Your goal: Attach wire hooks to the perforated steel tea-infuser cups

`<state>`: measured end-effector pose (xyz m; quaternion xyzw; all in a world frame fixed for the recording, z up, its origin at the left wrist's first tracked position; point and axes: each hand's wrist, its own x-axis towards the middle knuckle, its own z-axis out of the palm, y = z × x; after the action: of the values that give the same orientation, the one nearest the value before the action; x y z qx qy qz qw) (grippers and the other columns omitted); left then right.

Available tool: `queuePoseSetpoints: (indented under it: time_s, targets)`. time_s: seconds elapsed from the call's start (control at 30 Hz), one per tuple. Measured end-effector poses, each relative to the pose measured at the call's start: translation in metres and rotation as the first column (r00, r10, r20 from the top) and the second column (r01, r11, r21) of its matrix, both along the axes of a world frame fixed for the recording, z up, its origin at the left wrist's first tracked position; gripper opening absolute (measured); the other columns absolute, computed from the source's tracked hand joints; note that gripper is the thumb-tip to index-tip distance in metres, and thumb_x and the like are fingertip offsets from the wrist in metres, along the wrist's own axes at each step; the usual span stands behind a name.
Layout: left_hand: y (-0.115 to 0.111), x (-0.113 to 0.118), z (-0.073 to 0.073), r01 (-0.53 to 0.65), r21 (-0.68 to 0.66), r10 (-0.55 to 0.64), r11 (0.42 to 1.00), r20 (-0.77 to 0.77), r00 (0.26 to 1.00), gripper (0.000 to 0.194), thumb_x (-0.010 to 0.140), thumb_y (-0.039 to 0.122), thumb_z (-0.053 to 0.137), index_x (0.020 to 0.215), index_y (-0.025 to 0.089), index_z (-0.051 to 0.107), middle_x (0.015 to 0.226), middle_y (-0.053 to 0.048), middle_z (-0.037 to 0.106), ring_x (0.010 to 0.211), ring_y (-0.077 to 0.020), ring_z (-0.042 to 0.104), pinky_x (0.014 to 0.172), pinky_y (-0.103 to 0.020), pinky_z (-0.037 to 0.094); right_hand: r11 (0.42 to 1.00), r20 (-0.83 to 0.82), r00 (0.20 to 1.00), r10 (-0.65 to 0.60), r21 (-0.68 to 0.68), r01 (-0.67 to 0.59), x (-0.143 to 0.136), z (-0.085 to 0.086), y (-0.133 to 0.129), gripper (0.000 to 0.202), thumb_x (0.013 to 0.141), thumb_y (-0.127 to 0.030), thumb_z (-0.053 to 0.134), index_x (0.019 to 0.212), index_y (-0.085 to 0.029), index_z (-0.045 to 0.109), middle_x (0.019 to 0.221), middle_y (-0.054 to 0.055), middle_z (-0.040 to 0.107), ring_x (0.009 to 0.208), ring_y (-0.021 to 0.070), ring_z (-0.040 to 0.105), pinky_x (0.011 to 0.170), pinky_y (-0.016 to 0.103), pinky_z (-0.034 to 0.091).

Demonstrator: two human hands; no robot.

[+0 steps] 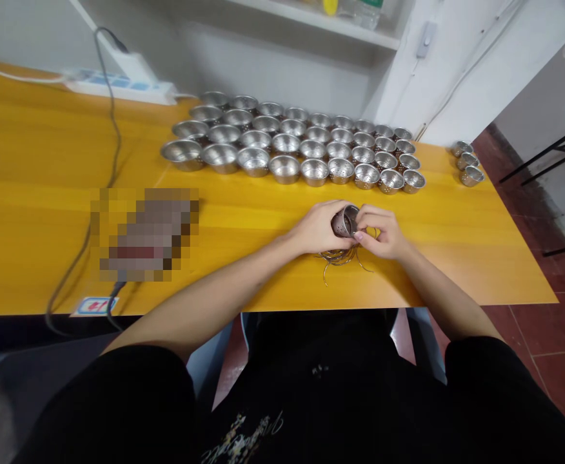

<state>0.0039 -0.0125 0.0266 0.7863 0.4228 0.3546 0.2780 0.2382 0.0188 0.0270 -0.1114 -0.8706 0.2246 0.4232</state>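
My left hand (322, 227) is wrapped round a small perforated metal cup (343, 222), which is tilted with its opening toward my right hand. The fingers of my right hand (380, 233) are pinched together at the cup's rim; what they hold, if anything, is too small to make out. Under and around both hands lie thin curved metal wires (339, 258) on the yellow table (263, 277). Behind the hands, several similar metal cups (285, 169) stand in rows.
Three more cups (471, 175) stand at the table's far right. A blurred-out device (149, 235) with a cable lies on the left, near a paper label (93, 306). A white power strip (122, 87) sits at the back left. A shelf (311, 18) hangs above.
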Motion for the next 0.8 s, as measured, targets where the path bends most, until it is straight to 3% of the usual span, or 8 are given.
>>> queuePoseSetpoints:
  time_s: [0.27, 0.57, 0.8]
  targets:
    - [0.0013, -0.0005, 0.0009, 0.002, -0.016, -0.002, 1.0, -0.002, 1.0, 0.052, 0.069, 0.034, 0.089, 0.119, 0.022, 0.076, 0.117, -0.008, 0.083, 0.107, -0.0299, 0.076, 0.101, -0.047, 0.06, 0.998, 0.039, 0.998, -0.053, 0.042, 0.051, -0.0027, -0.0019, -0.0009, 0.033, 0.106, -0.035, 0.076, 0.077, -0.025, 0.064, 0.08, 0.002, 0.066, 0.076, 0.0207, 0.062, 0.073, 0.039, 0.053]
    - [-0.0011, 0.0032, 0.0021, -0.014, -0.042, 0.013, 0.999, -0.02, 1.0, 0.05, 0.071, 0.036, 0.088, 0.117, 0.023, 0.072, 0.115, -0.008, 0.081, 0.105, -0.0307, 0.076, 0.097, -0.047, 0.06, 0.997, 0.002, 0.998, -0.067, 0.038, 0.067, -0.0041, -0.004, 0.0001, 0.034, 0.105, -0.038, 0.077, 0.076, -0.025, 0.065, 0.08, 0.003, 0.068, 0.075, 0.0202, 0.062, 0.071, 0.038, 0.05]
    - [0.0048, -0.0045, -0.004, 0.121, -0.026, -0.119, 0.992, 0.058, 0.991, 0.056, 0.075, 0.039, 0.09, 0.125, 0.023, 0.071, 0.121, -0.009, 0.084, 0.111, -0.0306, 0.079, 0.103, -0.047, 0.062, 0.998, -0.005, 1.0, -0.012, -0.054, 0.012, -0.0001, 0.0026, -0.001, 0.043, 0.108, -0.043, 0.078, 0.072, -0.024, 0.062, 0.076, 0.002, 0.065, 0.069, 0.0183, 0.058, 0.067, 0.036, 0.046]
